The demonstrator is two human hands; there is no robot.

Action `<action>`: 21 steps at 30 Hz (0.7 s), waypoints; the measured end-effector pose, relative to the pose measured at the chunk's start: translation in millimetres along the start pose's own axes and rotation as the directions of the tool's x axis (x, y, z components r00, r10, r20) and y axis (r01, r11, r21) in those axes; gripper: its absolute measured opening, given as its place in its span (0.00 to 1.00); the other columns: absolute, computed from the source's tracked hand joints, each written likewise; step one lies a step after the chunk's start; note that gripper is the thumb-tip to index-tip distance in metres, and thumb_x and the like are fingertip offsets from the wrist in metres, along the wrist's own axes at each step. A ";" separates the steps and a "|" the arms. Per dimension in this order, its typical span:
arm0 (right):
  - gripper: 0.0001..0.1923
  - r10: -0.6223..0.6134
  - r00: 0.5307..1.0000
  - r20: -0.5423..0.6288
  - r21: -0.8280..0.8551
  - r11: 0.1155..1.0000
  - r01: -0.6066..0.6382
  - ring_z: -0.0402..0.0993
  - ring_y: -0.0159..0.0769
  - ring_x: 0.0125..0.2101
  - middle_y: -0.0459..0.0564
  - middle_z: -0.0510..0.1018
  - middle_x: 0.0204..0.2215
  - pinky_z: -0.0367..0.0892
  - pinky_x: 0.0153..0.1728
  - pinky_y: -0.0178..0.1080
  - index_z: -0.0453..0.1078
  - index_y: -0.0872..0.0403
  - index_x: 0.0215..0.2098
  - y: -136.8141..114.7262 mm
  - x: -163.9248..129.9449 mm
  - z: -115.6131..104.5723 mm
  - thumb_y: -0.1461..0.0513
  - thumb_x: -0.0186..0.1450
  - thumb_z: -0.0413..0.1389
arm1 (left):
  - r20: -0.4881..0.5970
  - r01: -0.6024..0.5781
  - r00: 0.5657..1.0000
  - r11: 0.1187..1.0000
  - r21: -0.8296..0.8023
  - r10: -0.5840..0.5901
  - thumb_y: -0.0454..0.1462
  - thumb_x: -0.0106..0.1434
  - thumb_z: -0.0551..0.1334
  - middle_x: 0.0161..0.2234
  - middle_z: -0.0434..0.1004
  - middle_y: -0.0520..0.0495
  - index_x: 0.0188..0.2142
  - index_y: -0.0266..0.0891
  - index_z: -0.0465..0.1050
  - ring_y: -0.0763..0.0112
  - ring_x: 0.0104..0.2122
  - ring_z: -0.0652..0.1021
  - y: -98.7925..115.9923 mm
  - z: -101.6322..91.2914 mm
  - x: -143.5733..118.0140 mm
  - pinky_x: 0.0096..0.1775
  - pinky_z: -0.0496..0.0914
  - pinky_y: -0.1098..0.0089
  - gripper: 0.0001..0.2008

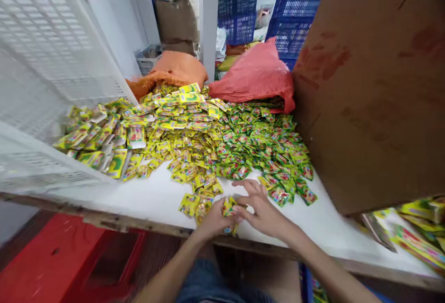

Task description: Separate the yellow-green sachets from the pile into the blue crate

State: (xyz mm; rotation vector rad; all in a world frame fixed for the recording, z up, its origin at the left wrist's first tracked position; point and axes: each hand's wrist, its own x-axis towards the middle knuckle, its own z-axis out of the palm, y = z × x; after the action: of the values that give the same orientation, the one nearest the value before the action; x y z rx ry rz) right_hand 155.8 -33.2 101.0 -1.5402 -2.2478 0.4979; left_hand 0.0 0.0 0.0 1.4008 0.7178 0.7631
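While glossy, squarish sachets [257,138] in yellow and green heap over the smooth white tabletop [146,198], a frayed orange sack [182,65] and a crinkled red sack [255,73] slump behind them. One yellow packet [228,206] is between both hands, near the front edge: the left hand [216,219] has its grip closed on it; the right hand [261,206] meets its right side, fingers partly spread; whether that grip pinches, I cannot tell.

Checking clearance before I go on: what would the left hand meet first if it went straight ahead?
Probably the right hand, close by the yellow packet that the left hand pinches; any gap there is hard to judge.
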 end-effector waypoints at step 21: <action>0.08 -0.071 0.997 -0.036 0.004 0.997 0.071 0.60 0.41 0.47 0.48 0.71 0.42 0.51 0.46 0.45 0.74 0.50 0.24 -8.4 10.5 5.7 0.62 0.60 0.55 | 0.046 0.064 0.997 0.996 -0.061 -0.061 0.38 0.48 0.66 0.29 0.72 0.50 0.33 0.34 0.71 0.71 0.31 0.70 7.6 -1.6 -3.3 0.34 0.64 0.74 0.13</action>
State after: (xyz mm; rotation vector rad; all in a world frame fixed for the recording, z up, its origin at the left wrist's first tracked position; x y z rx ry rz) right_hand 142.7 -26.7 101.2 -1.4498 -2.2638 0.4520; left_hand -3.5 -1.6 7.5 1.3285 0.6947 0.6982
